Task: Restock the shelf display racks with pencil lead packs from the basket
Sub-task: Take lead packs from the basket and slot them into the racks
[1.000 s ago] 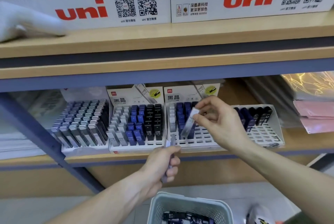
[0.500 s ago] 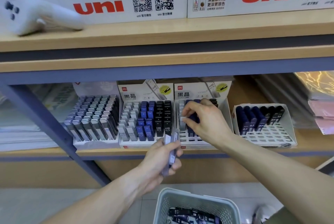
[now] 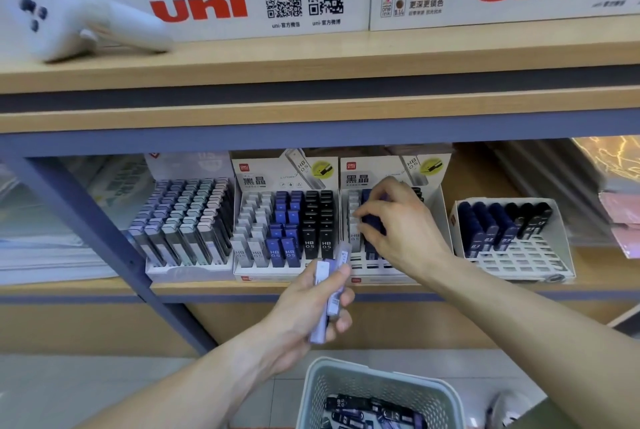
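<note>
Hard, glossy plastic is what we are handling: each pencil lead pack is a slim, stiff, light case, likely slippery on its broad faces and brittle inside, so we judge it best pinched by the narrow edges near the top end and lowered straight into a slot, not dropped. Our left hand point(image 3: 313, 304) curls around a small bundle of pale packs point(image 3: 327, 297), held just in front of the shelf edge. Our right hand point(image 3: 398, 224) reaches into the third display rack point(image 3: 440, 207), fingertips pinching a blue pack point(image 3: 374, 220) among the rack's left-hand columns; whether it is fully seated we cannot tell. More dark packs point(image 3: 374, 411) lie loose in the grey basket point(image 3: 346, 380) below. The neighbouring rack point(image 3: 285, 231) looks full, while the far-right rack point(image 3: 512, 238) shows many bare slots.
</note>
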`<move>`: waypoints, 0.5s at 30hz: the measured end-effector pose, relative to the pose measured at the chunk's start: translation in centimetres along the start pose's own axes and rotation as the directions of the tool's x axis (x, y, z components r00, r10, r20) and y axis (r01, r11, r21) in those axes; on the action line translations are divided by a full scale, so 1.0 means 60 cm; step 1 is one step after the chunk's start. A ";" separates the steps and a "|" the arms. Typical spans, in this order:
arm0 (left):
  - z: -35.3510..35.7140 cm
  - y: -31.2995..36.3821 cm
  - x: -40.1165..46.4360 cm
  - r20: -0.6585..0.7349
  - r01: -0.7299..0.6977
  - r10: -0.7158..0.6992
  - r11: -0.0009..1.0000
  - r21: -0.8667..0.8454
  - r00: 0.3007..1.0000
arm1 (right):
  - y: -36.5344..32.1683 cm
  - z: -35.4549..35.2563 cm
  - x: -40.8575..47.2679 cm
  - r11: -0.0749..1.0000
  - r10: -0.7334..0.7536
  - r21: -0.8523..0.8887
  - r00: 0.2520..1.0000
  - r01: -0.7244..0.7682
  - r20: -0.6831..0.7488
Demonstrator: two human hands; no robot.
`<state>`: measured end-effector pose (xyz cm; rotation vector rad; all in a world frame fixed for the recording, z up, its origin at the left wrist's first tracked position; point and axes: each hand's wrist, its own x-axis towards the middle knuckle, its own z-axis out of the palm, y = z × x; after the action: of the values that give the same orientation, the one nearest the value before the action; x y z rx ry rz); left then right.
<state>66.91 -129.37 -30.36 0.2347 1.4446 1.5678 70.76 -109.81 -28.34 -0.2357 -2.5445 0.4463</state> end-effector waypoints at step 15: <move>-0.001 0.023 0.002 -0.023 -0.160 0.159 0.984 -0.075 0.987 | -0.010 -0.099 -0.012 0.451 0.354 0.678 0.814 -0.581 0.461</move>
<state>66.11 -129.11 -29.22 0.2986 1.4039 1.7549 74.53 -108.95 -23.71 -0.5748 -2.1637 1.9070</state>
